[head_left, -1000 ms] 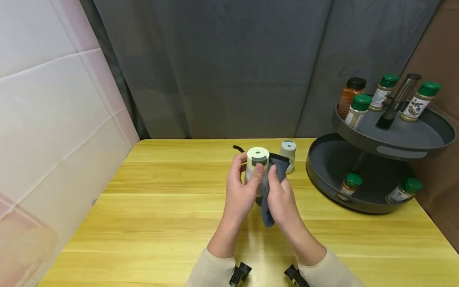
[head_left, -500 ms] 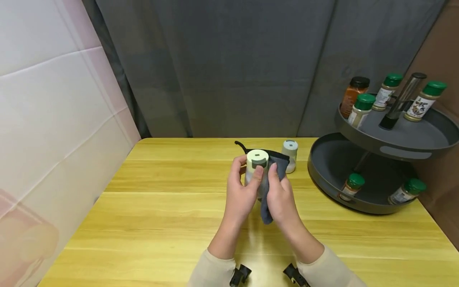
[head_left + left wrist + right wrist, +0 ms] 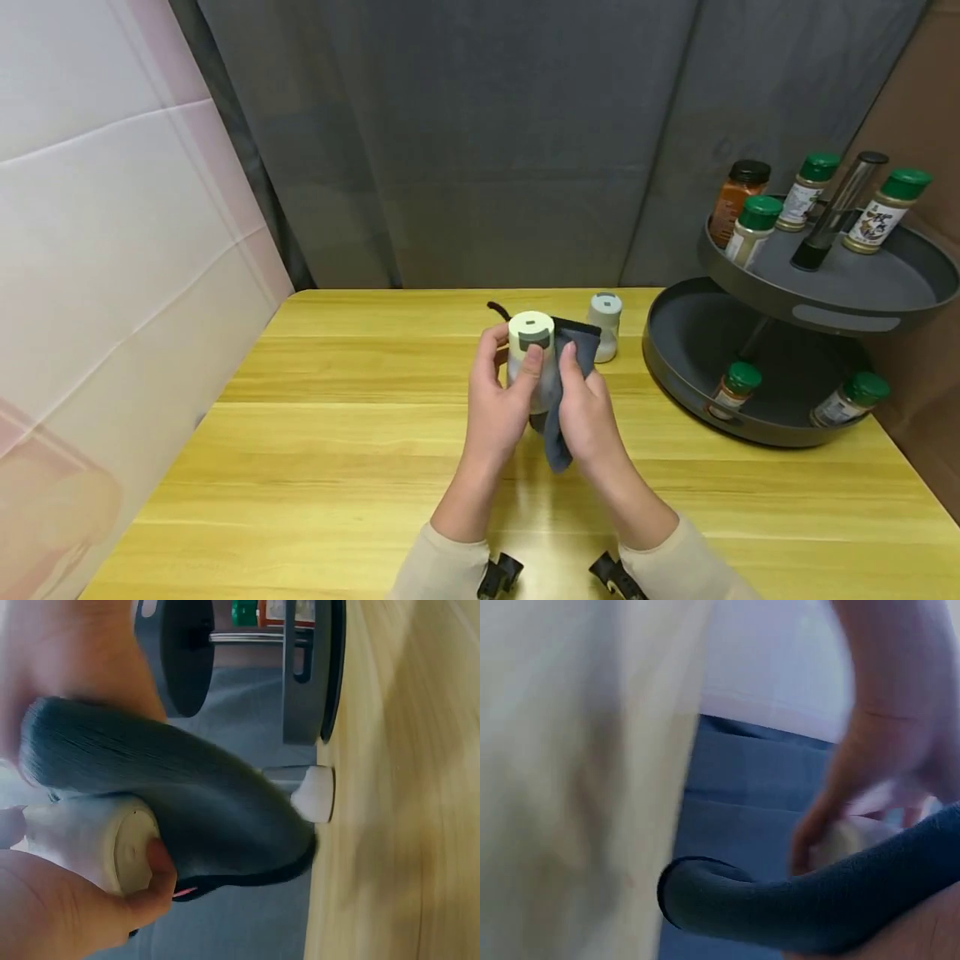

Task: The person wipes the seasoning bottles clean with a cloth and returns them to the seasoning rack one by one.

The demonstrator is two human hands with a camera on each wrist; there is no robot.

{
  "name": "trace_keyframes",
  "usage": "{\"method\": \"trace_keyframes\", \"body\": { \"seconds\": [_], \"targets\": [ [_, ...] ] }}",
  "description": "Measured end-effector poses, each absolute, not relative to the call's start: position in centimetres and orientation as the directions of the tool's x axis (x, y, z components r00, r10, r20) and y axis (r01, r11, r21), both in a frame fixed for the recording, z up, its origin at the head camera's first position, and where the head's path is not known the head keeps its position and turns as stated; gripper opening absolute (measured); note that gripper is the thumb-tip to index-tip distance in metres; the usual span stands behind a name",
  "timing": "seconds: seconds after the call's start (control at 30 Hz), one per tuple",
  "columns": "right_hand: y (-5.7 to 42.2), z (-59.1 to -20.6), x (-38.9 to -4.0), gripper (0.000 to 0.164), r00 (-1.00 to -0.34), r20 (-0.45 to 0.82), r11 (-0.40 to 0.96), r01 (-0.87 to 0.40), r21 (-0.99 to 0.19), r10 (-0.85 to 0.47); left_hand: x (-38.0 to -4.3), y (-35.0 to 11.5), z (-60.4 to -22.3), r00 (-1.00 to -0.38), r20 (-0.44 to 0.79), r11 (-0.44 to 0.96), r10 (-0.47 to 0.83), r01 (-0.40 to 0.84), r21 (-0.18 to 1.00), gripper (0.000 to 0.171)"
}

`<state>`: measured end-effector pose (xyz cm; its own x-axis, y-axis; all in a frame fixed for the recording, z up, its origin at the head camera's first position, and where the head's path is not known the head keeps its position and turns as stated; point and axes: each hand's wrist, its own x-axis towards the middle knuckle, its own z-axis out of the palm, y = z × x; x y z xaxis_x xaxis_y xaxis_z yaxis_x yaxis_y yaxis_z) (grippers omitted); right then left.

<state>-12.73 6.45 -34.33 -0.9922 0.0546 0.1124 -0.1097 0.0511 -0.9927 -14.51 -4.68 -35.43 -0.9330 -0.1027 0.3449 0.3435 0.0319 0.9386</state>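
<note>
My left hand (image 3: 498, 408) grips a clear seasoning jar (image 3: 531, 323) with a pale lid and a grey tab, its thumb near that tab. In the left wrist view a fingertip of this hand presses the jar's round base (image 3: 133, 851), which is off the table. A grey cloth (image 3: 557, 442) with black edging is held by my right hand (image 3: 588, 417) against the jar's right side. The cloth (image 3: 217, 802) hangs down in a fold below the hand. In the right wrist view the cloth (image 3: 802, 907) covers part of the jar.
A similar jar (image 3: 604, 310) with white contents stands on the wooden table (image 3: 337, 467) just behind the cloth. To the right is a two-tier dark grey turntable rack (image 3: 780, 300) carrying several green-capped spice bottles and a black-capped orange one (image 3: 738, 200). A grey curtain (image 3: 480, 167) hangs behind.
The jar and both hands have shifted slightly to the left. The cloth stays against the jar's side, and both hands keep their hold.
</note>
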Motion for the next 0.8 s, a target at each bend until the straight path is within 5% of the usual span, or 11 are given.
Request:
{"method": "trace_keyframes", "body": {
  "seconds": [0.3, 0.57, 0.8],
  "targets": [
    [5.2, -34.1, -11.7, 0.047, -0.917, 0.384, 0.129, -0.37, -0.92, 0.106, -14.2, -4.5, -35.3, -0.936, 0.343, 0.013, -0.078, 0.343, 0.939, 0.036],
    [6.0, -34.2, -12.9, 0.062, -0.995, 0.076, 0.102, -0.07, -0.992, 0.058, -14.4, -4.9, -35.2, -0.924, 0.363, 0.033, -0.119, 0.361, 0.932, 0.035],
    [5.3, -33.9, -12.3, 0.048, -0.919, 0.381, 0.197, -0.357, -0.913, 0.097, -14.5, -4.5, -35.4, -0.929, 0.361, 0.032, -0.079, 0.359, 0.933, 0.036]
  ]
}}
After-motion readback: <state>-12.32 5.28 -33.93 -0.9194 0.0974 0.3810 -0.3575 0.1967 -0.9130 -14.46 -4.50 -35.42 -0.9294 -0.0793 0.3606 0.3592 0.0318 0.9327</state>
